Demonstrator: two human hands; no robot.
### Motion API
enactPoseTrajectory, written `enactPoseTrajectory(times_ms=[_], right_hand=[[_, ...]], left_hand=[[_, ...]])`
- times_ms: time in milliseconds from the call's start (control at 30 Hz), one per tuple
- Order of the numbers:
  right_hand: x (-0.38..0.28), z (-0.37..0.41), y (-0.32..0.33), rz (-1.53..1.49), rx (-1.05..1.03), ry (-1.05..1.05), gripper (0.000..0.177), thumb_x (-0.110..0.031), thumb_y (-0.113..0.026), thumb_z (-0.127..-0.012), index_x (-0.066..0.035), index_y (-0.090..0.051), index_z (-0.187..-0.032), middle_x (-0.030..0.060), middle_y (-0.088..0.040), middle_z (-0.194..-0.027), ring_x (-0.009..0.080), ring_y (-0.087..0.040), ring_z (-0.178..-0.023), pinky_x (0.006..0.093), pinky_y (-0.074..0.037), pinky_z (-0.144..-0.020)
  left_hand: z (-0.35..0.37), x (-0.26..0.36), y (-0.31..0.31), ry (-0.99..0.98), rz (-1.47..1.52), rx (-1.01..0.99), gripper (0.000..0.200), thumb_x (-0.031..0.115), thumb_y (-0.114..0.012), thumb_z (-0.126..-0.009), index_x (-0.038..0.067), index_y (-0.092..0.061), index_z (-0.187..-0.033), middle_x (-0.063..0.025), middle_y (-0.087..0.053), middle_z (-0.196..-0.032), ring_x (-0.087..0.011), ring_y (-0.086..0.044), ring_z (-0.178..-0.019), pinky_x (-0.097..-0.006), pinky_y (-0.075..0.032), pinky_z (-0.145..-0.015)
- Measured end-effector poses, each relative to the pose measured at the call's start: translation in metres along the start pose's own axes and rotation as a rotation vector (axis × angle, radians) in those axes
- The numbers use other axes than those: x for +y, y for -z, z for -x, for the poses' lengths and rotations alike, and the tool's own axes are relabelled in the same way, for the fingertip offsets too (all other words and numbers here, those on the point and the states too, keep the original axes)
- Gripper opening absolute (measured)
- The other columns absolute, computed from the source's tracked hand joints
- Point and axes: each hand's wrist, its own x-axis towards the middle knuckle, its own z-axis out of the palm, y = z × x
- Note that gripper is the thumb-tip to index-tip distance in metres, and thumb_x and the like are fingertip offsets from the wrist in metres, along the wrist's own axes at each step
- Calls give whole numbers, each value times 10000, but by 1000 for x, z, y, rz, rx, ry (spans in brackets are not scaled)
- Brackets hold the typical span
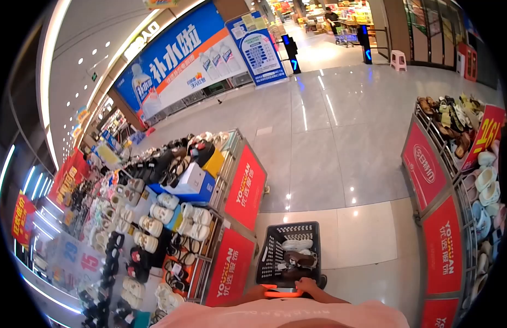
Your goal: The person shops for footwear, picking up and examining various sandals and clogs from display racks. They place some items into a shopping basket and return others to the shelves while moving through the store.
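A black plastic basket [269, 246] is in front of me at the bottom centre, with white shoes [297, 245] and brown shoes [300, 259] inside. An orange handle [283, 294] runs across its near side. My right hand [306, 285] is closed round the handle's right end. At the handle's left end is my left hand [260, 291], its fingers wrapped on the orange part and partly hidden. Beyond the basket lies the tiled floor.
Shoe racks with red panels [246, 187] stand close on the left, others [442, 243] on the right. Ahead are entrance gates [290, 53], a blue sign board [257, 54] and a pink stool [398, 60]. A person [332, 21] stands inside the shop.
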Motion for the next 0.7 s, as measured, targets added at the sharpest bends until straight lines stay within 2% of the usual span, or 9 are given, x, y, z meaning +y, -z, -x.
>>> enactPoseTrajectory(times_ms=[133,167,233,300,333,367,467,600,700], right_hand=[[-2,8,30,-348,334,148,334,-361,-589,-861,-53,-708,-913,134,-722,-887,335,-690,-868,408,-540,-751],[-15,16,45,-368,351,197,253,-262,-582,-879,-44,-702,-925,130,-720,-869,304,-699,-814,393,-546,-718],[-25,-3,45,-471,271,275,226,-225,-569,-897,-45,-700,-929,116,-715,-847,256,-697,-781,378,-546,-714],[-23,-44,32,-485,173,513,233,-226,-543,-931,-50,-694,-953,103,-708,-842,226,-688,-772,360,-545,-715],[-25,-65,25,-563,38,507,246,-237,-528,-946,-55,-690,-976,102,-708,-851,227,-688,-781,357,-544,-722],[-32,-82,23,-647,-102,496,259,-249,-513,-960,-60,-686,-998,100,-708,-860,229,-687,-790,355,-543,-730],[-63,-85,50,-392,-247,468,337,-360,-544,-947,-69,-681,-1048,130,-710,-876,255,-700,-834,379,-546,-758],[-96,-53,113,81,88,524,518,-566,-624,-822,-96,-690,-1030,181,-695,-868,344,-679,-803,467,-538,-716],[-106,-68,134,244,147,582,383,-473,-666,-799,-110,-671,-918,130,-688,-816,352,-668,-790,496,-528,-725]], left_hand=[[-52,-66,-2,-83,-24,-33,642,470,-751,-761,202,-586,-1321,-90,-692,-1127,-289,-657,-1030,-398,-520,-864],[-64,-75,-6,-107,-19,-36,639,468,-756,-757,202,-591,-1314,-92,-694,-1119,-289,-659,-1025,-398,-521,-862],[-88,-76,-5,-164,-12,-25,633,465,-765,-749,201,-601,-1300,-97,-698,-1103,-290,-662,-1014,-397,-522,-857],[-100,-51,26,167,-180,-120,582,459,-782,-731,192,-637,-1228,-94,-698,-1101,-291,-663,-1010,-411,-526,-849],[-100,-28,46,345,-251,-164,557,456,-790,-722,188,-655,-1192,-92,-698,-1101,-291,-664,-1007,-417,-527,-845],[-112,-32,53,326,-274,-145,525,457,-788,-723,178,-665,-1151,-90,-699,-1093,-291,-664,-1005,-422,-528,-841],[-146,-38,69,366,-371,-164,446,464,-771,-733,169,-689,-1056,-85,-707,-1051,-293,-677,-970,-447,-535,-808],[-166,-12,107,329,-401,-41,467,439,-752,-758,191,-648,-1140,-113,-698,-1043,-326,-673,-959,-472,-536,-799],[-182,-5,129,330,-377,66,485,412,-727,-794,190,-608,-1208,-145,-674,-1083,-361,-643,-1027,-490,-524,-837]])
